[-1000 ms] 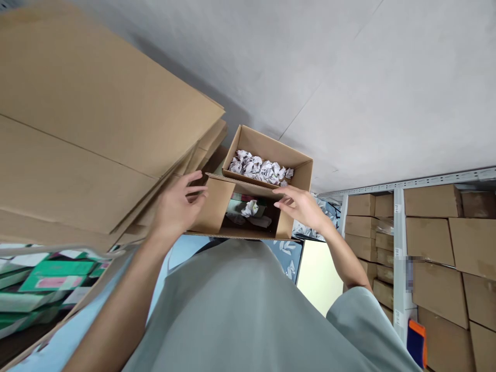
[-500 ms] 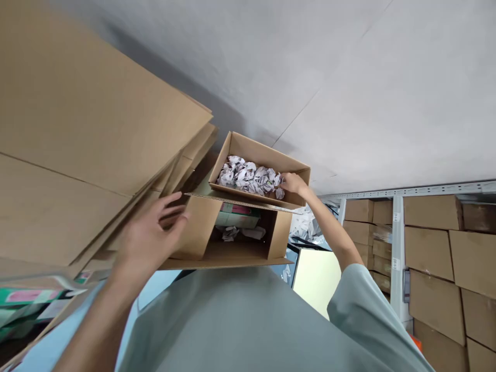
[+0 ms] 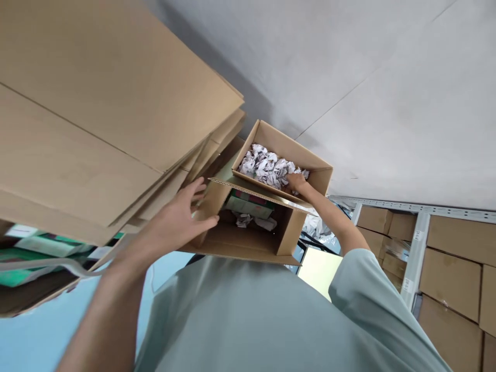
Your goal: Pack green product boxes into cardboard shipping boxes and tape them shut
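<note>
My right hand (image 3: 296, 183) reaches into the upper cardboard box (image 3: 294, 146), its fingers curled into the crumpled paper (image 3: 267, 165); its fingertips are partly hidden there. Nearer my body, a second cardboard box (image 3: 240, 243) stands with its flaps up. Inside it lie a green carton (image 3: 250, 206) and a few wads of crumpled paper (image 3: 265, 223). My left hand (image 3: 182, 222) is open, thumb and fingers spread, beside the left flap of this nearer box, and it holds nothing.
Large flattened cardboard sheets (image 3: 96, 93) lean in a stack on the left. Below them, an open carton holds green packages (image 3: 46, 245) on a light blue surface (image 3: 34, 336). At right, a metal rack (image 3: 416, 248) carries several closed cardboard boxes (image 3: 449, 281). A grey wall (image 3: 349, 62) stands behind.
The view has turned, so the boxes appear farther right. My right hand has moved left and deeper into the crumpled paper. My left hand has come closer to the nearer box, still spread.
</note>
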Demonstrator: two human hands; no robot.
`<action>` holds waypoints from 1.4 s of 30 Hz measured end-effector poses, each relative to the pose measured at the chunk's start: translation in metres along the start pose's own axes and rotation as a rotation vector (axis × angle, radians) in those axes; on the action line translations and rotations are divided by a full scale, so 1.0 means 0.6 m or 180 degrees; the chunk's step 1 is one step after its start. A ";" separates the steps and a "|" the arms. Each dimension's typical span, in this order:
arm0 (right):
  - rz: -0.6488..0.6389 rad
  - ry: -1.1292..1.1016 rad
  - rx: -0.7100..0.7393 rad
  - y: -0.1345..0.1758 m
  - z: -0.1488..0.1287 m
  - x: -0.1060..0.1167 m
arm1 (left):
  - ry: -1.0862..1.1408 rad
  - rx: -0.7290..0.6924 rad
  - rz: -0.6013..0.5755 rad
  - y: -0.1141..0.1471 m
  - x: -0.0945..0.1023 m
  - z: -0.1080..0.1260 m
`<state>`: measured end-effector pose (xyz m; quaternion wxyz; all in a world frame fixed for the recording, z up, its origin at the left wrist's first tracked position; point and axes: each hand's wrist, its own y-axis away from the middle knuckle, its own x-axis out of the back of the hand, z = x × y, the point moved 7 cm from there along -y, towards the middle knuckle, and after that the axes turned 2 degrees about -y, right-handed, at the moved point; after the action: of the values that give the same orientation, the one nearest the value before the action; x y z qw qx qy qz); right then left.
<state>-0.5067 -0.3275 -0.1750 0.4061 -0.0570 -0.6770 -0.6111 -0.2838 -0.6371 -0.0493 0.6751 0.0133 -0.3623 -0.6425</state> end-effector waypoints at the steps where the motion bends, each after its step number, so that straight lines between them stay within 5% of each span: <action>1: 0.0017 0.0041 0.0022 0.004 0.001 -0.001 | 0.0294 0.0022 -0.0069 0.002 0.005 -0.004; 9: 0.0175 0.0207 0.0125 0.026 -0.011 0.003 | 0.1125 -0.0075 -0.0133 0.016 0.020 -0.001; 15: 0.0515 0.0193 -0.0143 0.085 0.019 0.058 | 0.0942 -0.0224 0.0149 0.032 0.005 0.014; 21: 0.1781 -0.0558 -0.0194 0.293 0.047 0.149 | 0.0577 -0.0239 0.0366 0.042 0.003 0.031; 26: 0.2564 -0.1395 0.0292 0.485 -0.022 0.153 | 0.0244 -0.0379 0.0363 0.042 0.003 0.032; 30: 0.2290 -0.1789 0.0800 0.531 -0.124 0.111 | 0.0049 -0.0522 0.0412 0.036 -0.001 0.028; 34: 0.1672 -0.1490 0.0761 0.483 -0.199 0.071 | -0.0093 -0.0656 0.0497 0.030 -0.004 0.023; 38: 0.1356 -0.1076 0.0528 0.443 -0.222 0.060 | -0.0207 -0.0741 0.0550 0.025 -0.006 0.018; 42: 0.1299 -0.1234 0.0414 0.467 -0.214 0.052 | -0.0199 -0.0808 0.0607 0.022 -0.007 0.015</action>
<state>-0.3050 -0.3835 0.0531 0.3865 -0.2815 -0.7544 -0.4498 -0.2766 -0.6273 -0.0381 0.7176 -0.1265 -0.2986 -0.6163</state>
